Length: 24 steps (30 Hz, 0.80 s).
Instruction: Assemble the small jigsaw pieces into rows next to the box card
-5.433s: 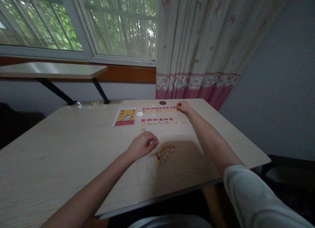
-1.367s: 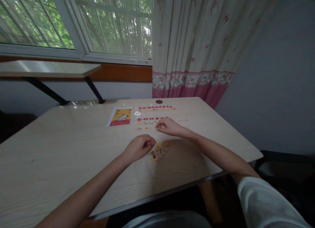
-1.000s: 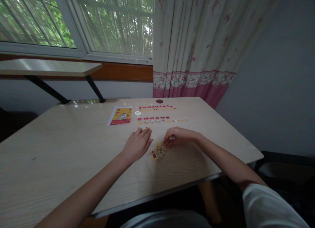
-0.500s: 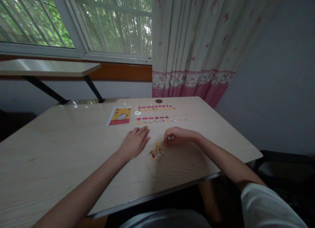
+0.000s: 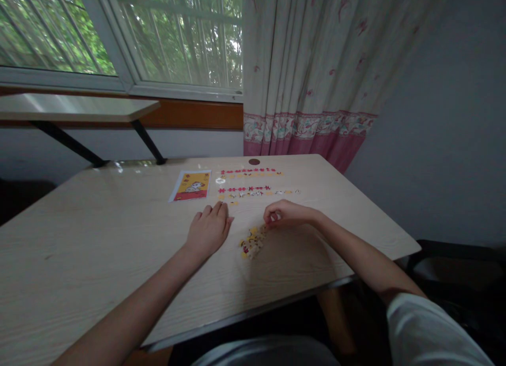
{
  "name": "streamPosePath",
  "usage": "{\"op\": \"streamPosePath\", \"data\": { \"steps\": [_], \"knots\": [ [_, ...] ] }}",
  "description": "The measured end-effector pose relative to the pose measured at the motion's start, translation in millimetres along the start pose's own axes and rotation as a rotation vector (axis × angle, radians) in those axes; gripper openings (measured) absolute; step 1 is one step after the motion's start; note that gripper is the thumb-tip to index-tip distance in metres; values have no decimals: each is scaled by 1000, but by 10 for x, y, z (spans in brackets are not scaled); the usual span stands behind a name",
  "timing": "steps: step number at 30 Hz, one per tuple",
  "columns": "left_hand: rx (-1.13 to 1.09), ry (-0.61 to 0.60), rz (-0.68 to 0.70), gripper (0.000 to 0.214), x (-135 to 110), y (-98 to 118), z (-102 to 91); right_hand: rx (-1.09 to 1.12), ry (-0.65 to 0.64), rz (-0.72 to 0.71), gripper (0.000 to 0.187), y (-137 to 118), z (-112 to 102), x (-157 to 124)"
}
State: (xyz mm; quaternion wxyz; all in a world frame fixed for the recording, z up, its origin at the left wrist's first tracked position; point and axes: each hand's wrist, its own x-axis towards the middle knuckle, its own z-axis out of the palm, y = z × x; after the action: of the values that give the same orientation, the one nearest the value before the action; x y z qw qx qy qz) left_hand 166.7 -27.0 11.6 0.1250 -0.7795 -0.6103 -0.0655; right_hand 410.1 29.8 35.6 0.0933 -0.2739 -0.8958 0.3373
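Observation:
My left hand point(image 5: 208, 230) lies flat on the wooden table point(image 5: 98, 239) with its fingers stretched out, holding nothing. A small heap of loose puzzle pieces point(image 5: 252, 241) lies just right of it. My right hand point(image 5: 281, 214) hovers at the far edge of that heap with its fingertips pinched together; what they hold is too small to make out. Beyond both hands, rows of laid-out puzzle pieces point(image 5: 249, 189) with red and yellow print run across the table. A yellow and red picture card point(image 5: 190, 185) lies left of those rows.
A round cable hole point(image 5: 254, 161) sits at the table's far edge. A narrow shelf point(image 5: 75, 107) on black brackets juts out under the window at the left. A flowered curtain point(image 5: 308, 70) hangs behind the table. The table's right edge drops off near a dark seat point(image 5: 454, 271).
My right hand came back from the far rows to the heap of pieces and pinched there. My left hand opened from a loose fist and now lies flat on the table.

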Motion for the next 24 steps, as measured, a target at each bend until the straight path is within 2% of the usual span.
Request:
{"op": "streamPosePath", "data": {
  "steps": [3,8,14,20,24],
  "knots": [
    [-35,23,29,39,6,34,-1,1,4,-3,13,-12,-6,2],
    [-139,27,153,40,28,64,41,7,13,-4,12,-26,-9,6],
    [-157,25,140,39,65,32,71,28,35,-5,11,-52,-15,-1],
    [-142,50,138,37,74,10,58,174,130,16,20,-47,25,33],
    [-246,119,204,31,69,28,-27,292,242,49,23,4,128,102]
  ]
}}
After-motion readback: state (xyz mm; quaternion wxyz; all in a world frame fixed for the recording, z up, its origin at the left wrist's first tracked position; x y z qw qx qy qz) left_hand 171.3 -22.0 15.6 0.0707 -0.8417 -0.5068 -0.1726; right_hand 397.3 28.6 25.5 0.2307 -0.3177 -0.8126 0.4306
